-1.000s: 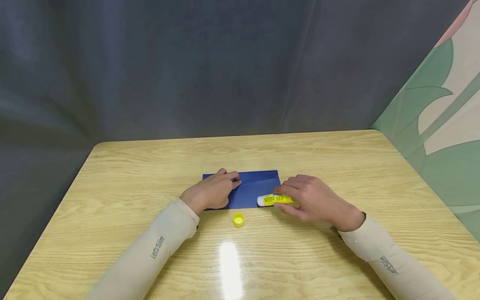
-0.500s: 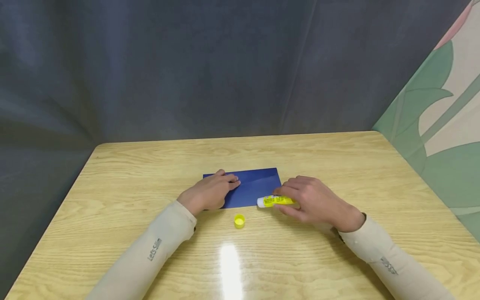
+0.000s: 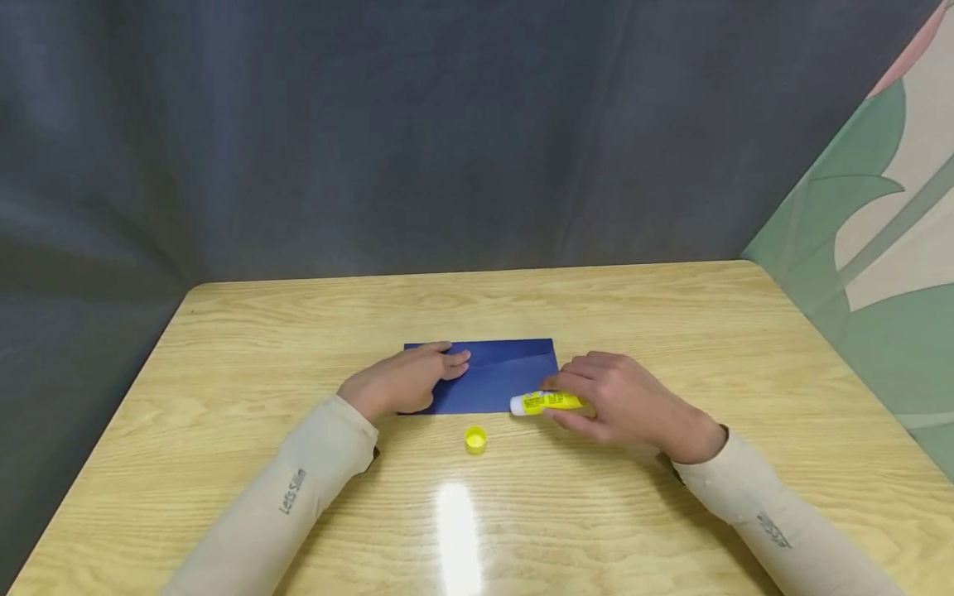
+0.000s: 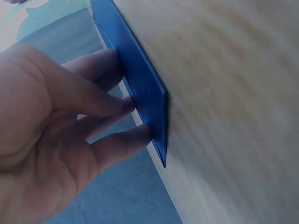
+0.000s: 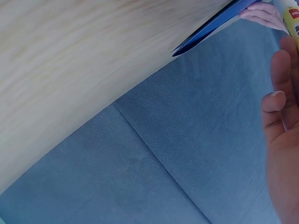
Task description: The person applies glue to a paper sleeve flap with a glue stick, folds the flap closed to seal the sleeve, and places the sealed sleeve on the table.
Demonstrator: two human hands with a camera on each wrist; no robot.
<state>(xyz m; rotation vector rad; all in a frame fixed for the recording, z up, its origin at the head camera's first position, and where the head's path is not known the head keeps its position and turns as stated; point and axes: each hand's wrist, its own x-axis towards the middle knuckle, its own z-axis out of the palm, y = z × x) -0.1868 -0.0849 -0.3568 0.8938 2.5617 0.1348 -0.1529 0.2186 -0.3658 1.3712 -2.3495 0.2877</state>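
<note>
A dark blue envelope [image 3: 495, 385] lies flat on the wooden table, its flap line running near the far edge. My left hand [image 3: 402, 381] rests on its left part; in the left wrist view the fingertips touch the envelope [image 4: 145, 84] with the fingers spread. Between thumb and fingers, my right hand [image 3: 614, 397] pinches a yellow glue stick [image 3: 540, 403], its white end pointing left over the envelope's near right edge. The right wrist view shows only part of the glue stick [image 5: 292, 18]. Its yellow cap [image 3: 475, 440] sits on the table, just nearer than the envelope.
The wooden table [image 3: 298, 323] ends at a dark curtain [image 3: 447, 141] behind and to the left. A wall with a green leaf pattern [image 3: 872, 248] borders the right side. A light reflection shines on the near tabletop.
My left hand has slid a little left along the envelope, uncovering more of it. The right hand and glue stick have hardly moved.
</note>
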